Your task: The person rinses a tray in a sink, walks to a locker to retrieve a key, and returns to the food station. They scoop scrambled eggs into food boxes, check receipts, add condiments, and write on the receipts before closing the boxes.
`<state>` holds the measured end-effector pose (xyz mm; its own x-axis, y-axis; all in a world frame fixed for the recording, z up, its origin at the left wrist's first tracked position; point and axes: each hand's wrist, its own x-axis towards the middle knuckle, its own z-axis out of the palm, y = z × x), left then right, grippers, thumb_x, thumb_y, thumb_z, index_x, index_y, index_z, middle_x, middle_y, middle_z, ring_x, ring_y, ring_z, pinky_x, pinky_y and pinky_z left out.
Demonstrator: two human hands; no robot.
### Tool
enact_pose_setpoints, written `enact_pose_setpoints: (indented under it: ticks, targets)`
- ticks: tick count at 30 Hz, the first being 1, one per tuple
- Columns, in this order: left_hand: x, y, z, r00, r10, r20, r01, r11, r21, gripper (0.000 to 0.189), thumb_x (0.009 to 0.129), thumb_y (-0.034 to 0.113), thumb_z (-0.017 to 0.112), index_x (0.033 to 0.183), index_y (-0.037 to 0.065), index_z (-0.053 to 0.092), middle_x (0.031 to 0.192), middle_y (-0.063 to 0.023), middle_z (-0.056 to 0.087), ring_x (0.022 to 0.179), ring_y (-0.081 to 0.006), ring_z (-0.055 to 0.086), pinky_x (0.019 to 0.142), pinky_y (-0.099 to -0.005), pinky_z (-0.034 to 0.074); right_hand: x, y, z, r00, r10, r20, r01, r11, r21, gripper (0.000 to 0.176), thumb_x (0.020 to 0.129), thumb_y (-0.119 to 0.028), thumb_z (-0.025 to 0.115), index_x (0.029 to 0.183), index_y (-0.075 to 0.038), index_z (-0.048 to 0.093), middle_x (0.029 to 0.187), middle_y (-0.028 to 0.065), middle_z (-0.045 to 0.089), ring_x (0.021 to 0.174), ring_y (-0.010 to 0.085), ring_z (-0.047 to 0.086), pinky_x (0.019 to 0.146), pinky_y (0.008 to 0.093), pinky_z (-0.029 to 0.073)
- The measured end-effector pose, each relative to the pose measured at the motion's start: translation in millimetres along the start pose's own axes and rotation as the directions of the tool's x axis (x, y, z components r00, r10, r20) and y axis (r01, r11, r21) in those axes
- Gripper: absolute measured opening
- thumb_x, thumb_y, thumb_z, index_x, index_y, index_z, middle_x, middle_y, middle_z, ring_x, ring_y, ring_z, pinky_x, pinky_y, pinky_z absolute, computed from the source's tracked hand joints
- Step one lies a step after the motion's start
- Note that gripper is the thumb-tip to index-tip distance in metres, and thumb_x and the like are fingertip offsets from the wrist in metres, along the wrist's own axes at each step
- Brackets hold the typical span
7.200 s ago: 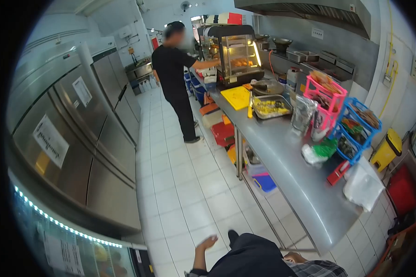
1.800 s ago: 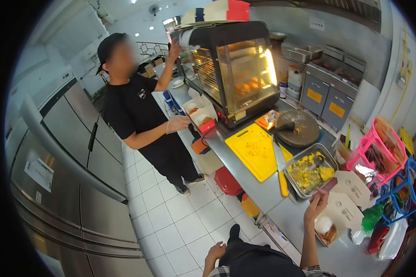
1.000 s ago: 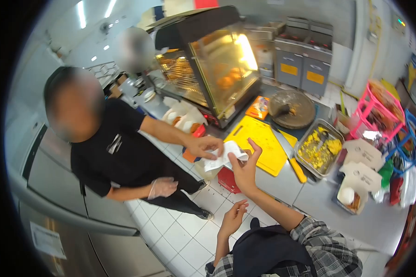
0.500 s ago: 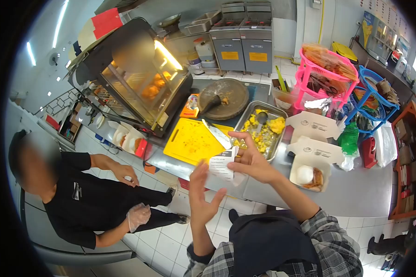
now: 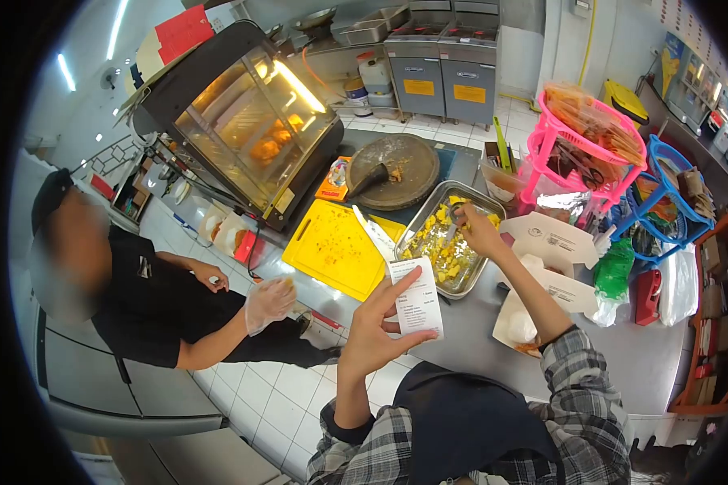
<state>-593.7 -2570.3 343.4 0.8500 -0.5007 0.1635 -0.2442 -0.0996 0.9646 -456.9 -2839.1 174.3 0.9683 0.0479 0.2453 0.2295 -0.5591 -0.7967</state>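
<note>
My left hand (image 5: pixel 378 323) is closed on a printed paper receipt (image 5: pixel 417 301), held up by its edge over the counter's front. Above the metal tray (image 5: pixel 464 288), my right hand (image 5: pixel 480 233) pinches a spoon (image 5: pixel 451 229), whose lower end is among chopped yellow pieces (image 5: pixel 433 252). Left of the tray lies a yellow cutting board (image 5: pixel 332 249), with a knife (image 5: pixel 372 232) across its right edge. Under my right forearm sits an open takeaway box (image 5: pixel 505 327) with a white mound of rice (image 5: pixel 522 325); the forearm partly hides it.
A co-worker (image 5: pixel 178 299) stands to the left, one hand in a clear glove (image 5: pixel 269 305). Behind the board are a round stone slab (image 5: pixel 396 182) and a lit food warmer (image 5: pixel 247 129). Pink baskets (image 5: pixel 582 149), blue baskets (image 5: pixel 663 194) and a second box (image 5: pixel 552 234) occupy the right side.
My right hand has left the receipt and moved right to the spoon in the tray. The receipt is now in my left hand alone. The co-worker's gloved hand has risen.
</note>
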Motion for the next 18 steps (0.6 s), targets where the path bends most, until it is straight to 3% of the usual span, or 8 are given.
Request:
enact_pose_setpoints:
  ticks: [2, 4, 7, 10, 12, 14, 16, 18]
  targets:
    - [2.8, -0.7, -1.5, 1.0, -0.019, 0.009, 0.019, 1.0, 0.008, 0.079, 0.065, -0.003, 0.077, 0.135, 0.009, 0.043, 0.112, -0.0067, 0.049, 0.1, -0.0179, 0.06, 0.075, -0.0275, 0.057, 11.1, 4.8, 8.5, 0.994, -0.069, 0.089, 0.101, 0.901, -0.422, 0.041, 0.075, 0.003, 0.054, 0.114, -0.007, 0.044, 0.103, 0.0151, 0.06, 0.091, 0.0346, 0.058, 0.077, 0.0407, 0.048]
    - [6.6, -0.1, -2.0, 1.0, -0.025, 0.008, 0.025, 1.0, -0.005, 0.08, 0.065, -0.003, 0.078, 0.135, 0.01, 0.043, 0.113, -0.0067, 0.048, 0.1, -0.0182, 0.06, 0.076, -0.0273, 0.057, 16.3, 17.8, 14.4, 0.986, 0.007, 0.166, 0.079, 0.862, -0.501, 0.043, 0.073, 0.004, 0.053, 0.113, -0.009, 0.045, 0.11, 0.0086, 0.056, 0.1, 0.0343, 0.053, 0.082, 0.0441, 0.046]
    - [11.7, -4.5, -0.2, 0.999, -0.03, 0.017, 0.031, 0.999, -0.043, 0.081, 0.065, -0.003, 0.077, 0.136, 0.011, 0.041, 0.116, -0.0067, 0.047, 0.101, -0.0184, 0.059, 0.076, -0.0276, 0.057, 29.0, 47.5, 27.6, 0.908, -0.247, 0.339, 0.412, 0.674, -0.613, 0.04, 0.071, 0.0, 0.056, 0.109, -0.012, 0.052, 0.102, 0.0071, 0.055, 0.098, 0.0297, 0.054, 0.08, 0.0381, 0.048]
    - [12.5, -22.6, 3.8, 0.994, -0.107, 0.039, 0.109, 0.992, -0.069, 0.07, 0.069, 0.001, 0.076, 0.132, 0.011, 0.047, 0.115, -0.0073, 0.052, 0.102, -0.0169, 0.059, 0.074, -0.0278, 0.056, 39.4, 46.9, 29.7, 0.894, -0.264, 0.361, 0.443, 0.637, -0.63, 0.03, 0.072, -0.001, 0.057, 0.1, -0.011, 0.057, 0.095, 0.0069, 0.058, 0.097, 0.0266, 0.055, 0.077, 0.0365, 0.049]
    - [13.4, -42.9, 5.5, 0.981, -0.185, 0.064, 0.189, 0.979, -0.071, 0.059, 0.072, 0.005, 0.075, 0.127, 0.01, 0.053, 0.111, -0.0079, 0.056, 0.102, -0.0155, 0.059, 0.072, -0.0275, 0.056, 41.9, 43.0, 15.8, 0.914, -0.343, 0.218, 0.404, 0.706, -0.581, 0.022, 0.072, -0.001, 0.056, 0.093, -0.009, 0.06, 0.084, 0.0073, 0.06, 0.089, 0.0257, 0.058, 0.071, 0.0369, 0.05]
    - [16.9, -72.0, 7.9, 0.85, -0.493, 0.185, 0.43, 0.852, 0.298, 0.028, 0.085, 0.017, 0.065, 0.111, 0.006, 0.065, 0.09, -0.0038, 0.065, 0.097, -0.0106, 0.06, 0.075, -0.0256, 0.051, 48.9, 45.0, -5.5, 0.962, -0.18, 0.204, 0.266, 0.777, -0.571, 0.017, 0.073, -0.002, 0.057, 0.088, -0.007, 0.06, 0.08, 0.0105, 0.061, 0.079, 0.028, 0.061, 0.067, 0.0393, 0.05]
    - [6.1, -139.4, 22.4, 0.897, -0.381, 0.223, 0.346, 0.921, 0.179, 0.028, 0.089, 0.027, 0.057, 0.104, 0.006, 0.068, 0.085, -0.0043, 0.066, 0.089, -0.0107, 0.06, 0.074, -0.025, 0.049, 51.0, 36.7, -32.4, 0.97, -0.219, 0.106, 0.243, 0.873, -0.424, 0.011, 0.074, -0.003, 0.057, 0.085, -0.004, 0.059, 0.076, 0.0141, 0.062, 0.071, 0.0314, 0.062, 0.065, 0.0413, 0.049]
    - [13.3, -179.4, 39.3, 0.934, -0.266, 0.24, 0.261, 0.964, 0.052, 0.039, 0.093, 0.038, 0.049, 0.096, 0.006, 0.071, 0.079, -0.0047, 0.068, 0.081, -0.0108, 0.061, 0.072, -0.0244, 0.047, 50.3, 38.7, -52.6, 0.986, -0.088, 0.144, 0.128, 0.946, -0.296, 0.016, 0.072, -0.002, 0.061, 0.088, -0.003, 0.059, 0.073, 0.017, 0.062, 0.074, 0.0351, 0.062, 0.067, 0.0426, 0.049]
